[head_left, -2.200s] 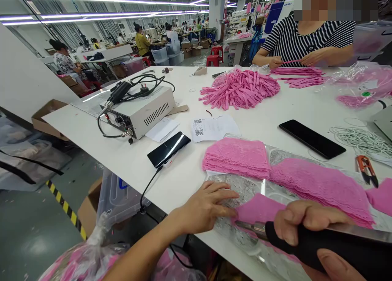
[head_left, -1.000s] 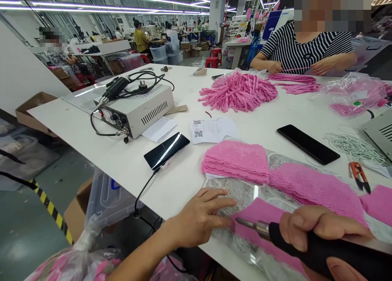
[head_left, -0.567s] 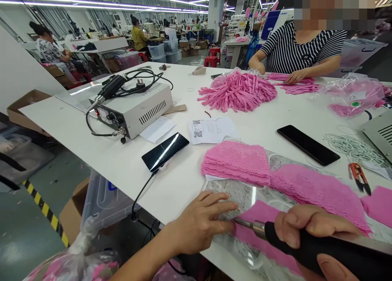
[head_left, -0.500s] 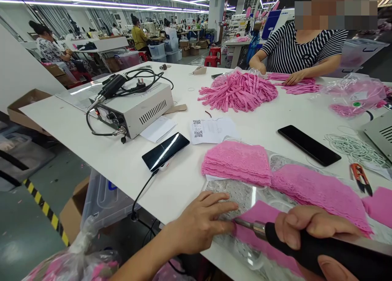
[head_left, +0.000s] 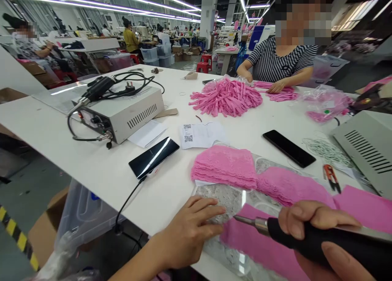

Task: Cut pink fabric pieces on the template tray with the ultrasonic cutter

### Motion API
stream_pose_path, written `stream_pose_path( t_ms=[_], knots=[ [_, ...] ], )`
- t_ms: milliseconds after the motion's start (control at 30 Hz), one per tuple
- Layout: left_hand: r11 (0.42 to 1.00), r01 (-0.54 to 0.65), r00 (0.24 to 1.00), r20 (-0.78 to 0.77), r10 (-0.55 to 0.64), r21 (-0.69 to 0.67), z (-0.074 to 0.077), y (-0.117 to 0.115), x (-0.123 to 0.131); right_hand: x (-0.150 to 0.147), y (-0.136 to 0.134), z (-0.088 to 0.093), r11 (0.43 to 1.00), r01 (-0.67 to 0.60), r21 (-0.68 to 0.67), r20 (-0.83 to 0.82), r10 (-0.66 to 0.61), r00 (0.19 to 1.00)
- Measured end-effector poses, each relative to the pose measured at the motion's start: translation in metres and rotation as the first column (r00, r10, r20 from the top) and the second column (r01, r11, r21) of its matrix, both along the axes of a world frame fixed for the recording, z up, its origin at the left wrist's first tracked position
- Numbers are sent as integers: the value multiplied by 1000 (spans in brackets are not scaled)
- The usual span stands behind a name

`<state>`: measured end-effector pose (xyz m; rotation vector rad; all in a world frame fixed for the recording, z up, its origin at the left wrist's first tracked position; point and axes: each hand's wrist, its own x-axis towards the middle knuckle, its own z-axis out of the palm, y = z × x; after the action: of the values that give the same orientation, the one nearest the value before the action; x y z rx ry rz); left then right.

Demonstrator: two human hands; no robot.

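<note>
My left hand (head_left: 191,232) lies on the near side of a clear, glitter-filled mat (head_left: 214,191), fingers stretched out and apart. Its fingertips reach the left end of a flat pink fabric piece (head_left: 260,242). In my right hand (head_left: 318,228) is a black-handled handpiece (head_left: 300,236) with a tapered metal tip, fingers wrapped round the grip. The tip points left over the fabric, a short gap from my left fingers; whether it touches cannot be made out. Behind lie a stack of pink lace pieces (head_left: 225,166) and a second lace stack (head_left: 294,185).
A grey power box (head_left: 137,113) with a similar black handpiece (head_left: 98,89) stands left. Two phones (head_left: 154,157) (head_left: 289,148), orange snips (head_left: 331,178) and another vented box (head_left: 364,150) lie around the mat. Across the table, a person in stripes (head_left: 277,62) handles pink strips (head_left: 226,97).
The view has swung right, so the table's things sit further left. The handpiece tip has moved away from my left fingertips, leaving a small gap. My left hand stays at the fabric's end.
</note>
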<state>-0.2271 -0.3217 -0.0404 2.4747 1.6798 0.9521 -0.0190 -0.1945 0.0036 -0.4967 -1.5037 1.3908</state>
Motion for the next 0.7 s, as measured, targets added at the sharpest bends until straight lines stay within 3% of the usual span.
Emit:
stream_pose_path(
  t_ms=[133, 267, 433, 700],
  knots=[
    [991, -18, 1000, 25, 15, 135, 4, 11, 21, 9, 17, 7, 991, 134, -11, -82, -134, 988],
    [934, -61, 998, 7, 63, 352, -14, 33, 51, 11, 24, 5, 985, 169, -35, -88, -171, 981],
    [910, -99, 992, -33, 122, 403, -30, 50, 72, 13, 26, -7, 991, 130, 3, -82, -130, 988],
    [908, -89, 996, 7, 94, 408, -28, 54, 76, 12, 28, -7, 993, 114, 13, -56, -113, 992]
  ],
)
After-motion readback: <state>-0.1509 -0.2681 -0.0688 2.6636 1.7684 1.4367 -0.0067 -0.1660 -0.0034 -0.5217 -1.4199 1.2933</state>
